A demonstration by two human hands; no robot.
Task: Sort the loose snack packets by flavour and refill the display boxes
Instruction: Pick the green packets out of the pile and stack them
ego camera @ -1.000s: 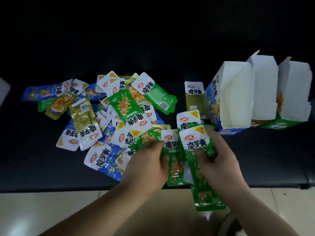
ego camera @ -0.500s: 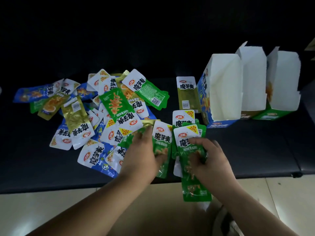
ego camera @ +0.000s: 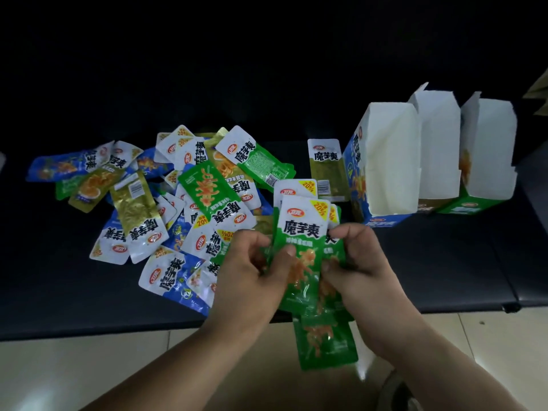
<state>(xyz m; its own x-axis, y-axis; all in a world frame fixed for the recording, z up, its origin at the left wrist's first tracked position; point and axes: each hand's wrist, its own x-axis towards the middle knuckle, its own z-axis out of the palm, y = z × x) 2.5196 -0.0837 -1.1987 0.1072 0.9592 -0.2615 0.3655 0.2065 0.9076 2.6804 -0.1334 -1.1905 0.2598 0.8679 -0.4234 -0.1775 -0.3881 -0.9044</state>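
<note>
Three display boxes (ego camera: 388, 161) (ego camera: 439, 143) (ego camera: 486, 149); two hands (ego camera: 252, 271) (ego camera: 364, 262) around one green packet stack (ego camera: 299, 232)

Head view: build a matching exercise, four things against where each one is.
Things: 1 green packets; 2 lone olive packet; 3 blue box; 4 green box.
Places: A right end of the row; B held between left hand and right hand; C lying flat, left of the row; D left end of the row.
Pairs: 1-B, 2-C, 3-D, 4-A.
</note>
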